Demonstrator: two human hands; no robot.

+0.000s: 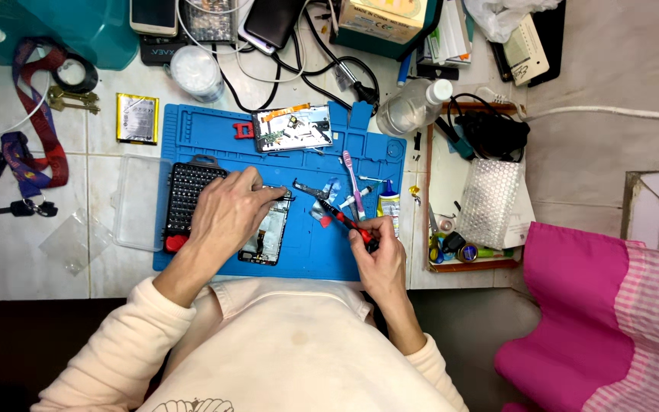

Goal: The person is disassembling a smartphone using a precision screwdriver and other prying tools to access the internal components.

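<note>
On the blue silicone repair mat [215, 130], the left hand [226, 214] presses its fingers down on the opened black smartphone [267, 238], steadying it just beside the black screwdriver-bit case [188, 194]. The right hand [379, 248] has its fingers closed around a slim red-and-black screwdriver [342, 217], whose tip points toward the phone.

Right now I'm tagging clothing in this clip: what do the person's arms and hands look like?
Both arms wear long cream sleeves with ribbed cuffs, part of a collared top. The left hand and right hand are bare: no gloves, and no rings or watch that I can make out. The fingers look uncovered.
</note>
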